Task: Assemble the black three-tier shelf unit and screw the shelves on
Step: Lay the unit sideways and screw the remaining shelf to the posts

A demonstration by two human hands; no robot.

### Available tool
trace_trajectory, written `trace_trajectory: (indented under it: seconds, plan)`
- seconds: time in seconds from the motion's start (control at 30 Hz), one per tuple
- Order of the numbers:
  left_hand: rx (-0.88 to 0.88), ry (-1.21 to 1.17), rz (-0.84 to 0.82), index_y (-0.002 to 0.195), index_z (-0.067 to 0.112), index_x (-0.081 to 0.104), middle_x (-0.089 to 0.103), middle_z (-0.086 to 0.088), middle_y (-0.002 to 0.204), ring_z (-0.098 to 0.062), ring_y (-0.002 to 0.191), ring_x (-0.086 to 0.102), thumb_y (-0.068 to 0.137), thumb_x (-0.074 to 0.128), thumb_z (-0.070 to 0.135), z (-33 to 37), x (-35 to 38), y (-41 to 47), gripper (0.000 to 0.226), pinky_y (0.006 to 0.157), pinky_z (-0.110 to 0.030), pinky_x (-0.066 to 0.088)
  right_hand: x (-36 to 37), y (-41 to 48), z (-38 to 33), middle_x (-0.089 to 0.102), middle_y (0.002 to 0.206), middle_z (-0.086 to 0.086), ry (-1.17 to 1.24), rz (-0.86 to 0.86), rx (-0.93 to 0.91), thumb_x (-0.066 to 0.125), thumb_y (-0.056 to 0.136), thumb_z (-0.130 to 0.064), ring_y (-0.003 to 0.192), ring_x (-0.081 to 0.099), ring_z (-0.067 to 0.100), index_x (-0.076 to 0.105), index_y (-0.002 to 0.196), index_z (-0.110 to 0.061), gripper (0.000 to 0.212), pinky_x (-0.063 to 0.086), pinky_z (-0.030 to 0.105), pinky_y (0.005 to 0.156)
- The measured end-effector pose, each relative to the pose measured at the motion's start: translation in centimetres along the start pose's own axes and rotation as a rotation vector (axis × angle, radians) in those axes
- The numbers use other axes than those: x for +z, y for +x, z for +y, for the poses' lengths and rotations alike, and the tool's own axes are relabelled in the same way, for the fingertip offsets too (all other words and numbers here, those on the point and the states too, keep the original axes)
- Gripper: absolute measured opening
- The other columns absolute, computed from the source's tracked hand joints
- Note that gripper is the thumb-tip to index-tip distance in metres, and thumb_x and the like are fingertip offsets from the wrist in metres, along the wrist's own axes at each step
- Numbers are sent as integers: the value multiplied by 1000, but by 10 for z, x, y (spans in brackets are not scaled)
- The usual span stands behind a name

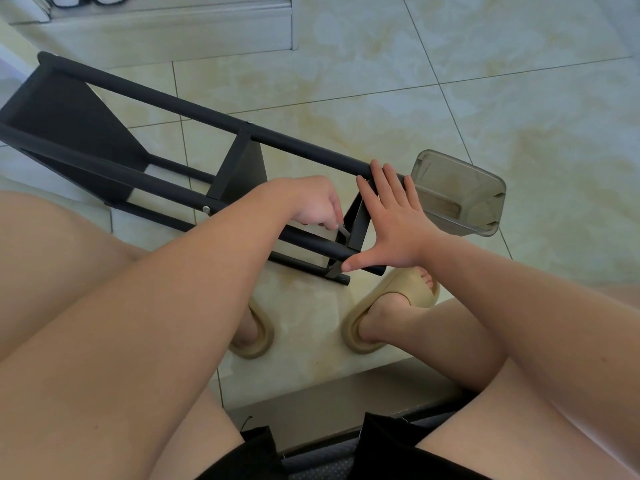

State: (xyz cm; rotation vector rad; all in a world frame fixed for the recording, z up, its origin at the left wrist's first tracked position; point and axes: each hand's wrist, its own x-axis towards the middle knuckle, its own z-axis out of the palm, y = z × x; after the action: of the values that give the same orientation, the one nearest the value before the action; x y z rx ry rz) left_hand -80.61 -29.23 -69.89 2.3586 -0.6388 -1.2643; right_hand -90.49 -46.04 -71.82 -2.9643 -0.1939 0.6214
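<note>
The black shelf unit (145,129) lies on its side on the tiled floor, its round poles running from upper left to lower right. My left hand (313,204) pinches a small metal key (344,232) against the near pole, beside the nearest shelf panel (358,225). My right hand (393,221) lies flat with spread fingers over the end of the unit, fingertips on the far pole and thumb on the near pole's end. A silver screw head (206,209) shows on the near pole at the middle shelf.
A clear plastic tray (460,192) sits on the floor just right of the shelf's end. My feet in beige slippers (391,310) stand under the unit's near end. A grey step (173,26) runs along the top left.
</note>
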Motion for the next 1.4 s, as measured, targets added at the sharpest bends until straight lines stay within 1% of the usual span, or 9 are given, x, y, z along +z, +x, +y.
trace_trajectory:
  seconds: [0.1,0.17,0.3,0.47,0.73,1.0,1.1,1.2,1.4]
  plan:
    - [-28,-229,18,84,31,69,69,4,96,-13,96,64,92,63,17,2,5,2,18,82,-29,53,0,1,0,-30,163,14,-7,1,-2,38,47,-106,151,-27,32,-12,160,-14,154,-14,54,122]
    - [-76,-367,48,96,20,71,70,1,98,-11,95,66,94,62,17,5,10,5,10,82,-30,56,0,1,0,-29,163,14,-6,1,-2,37,46,-107,151,-27,32,-11,160,-14,154,-14,54,122]
    - [-179,-547,64,115,5,66,72,-9,105,-16,94,70,99,56,16,14,21,8,23,94,-39,56,0,1,0,-29,164,14,0,2,-3,38,46,-106,151,-27,32,-10,160,-13,155,-13,55,122]
    - [-247,-460,162,112,9,70,71,-8,111,-23,102,68,93,62,20,18,23,8,23,96,-42,54,-1,2,0,-29,163,13,2,-2,-2,38,46,-105,151,-28,32,-11,160,-13,155,-14,55,122]
    - [-241,-636,167,111,13,64,69,4,85,-12,87,67,102,53,21,24,22,8,17,88,-33,54,-1,2,0,-28,164,14,2,-1,-5,38,46,-105,151,-28,32,-10,160,-13,154,-14,54,122]
    - [-163,-594,198,95,21,68,72,7,83,-8,85,68,98,58,21,15,21,11,10,81,-29,55,-1,2,-1,-28,164,14,0,3,-1,39,46,-105,151,-27,32,-9,160,-12,155,-14,54,122]
    - [-153,-532,172,97,21,66,71,6,85,-6,82,67,99,56,22,14,19,10,10,74,-28,52,-1,2,-1,-28,164,14,5,2,-2,38,46,-105,151,-27,32,-9,160,-12,155,-14,54,122]
    - [-155,-493,142,100,18,65,71,5,87,-7,81,67,99,56,22,14,19,11,10,76,-28,53,-1,2,-1,-28,164,14,4,4,-3,38,46,-105,151,-27,32,-9,160,-13,154,-13,55,122]
    - [-189,-601,155,104,15,65,72,6,82,-7,83,69,100,55,22,16,20,13,13,78,-28,54,-2,2,-1,-28,164,14,9,4,-4,39,45,-105,151,-27,32,-9,160,-12,155,-14,55,122]
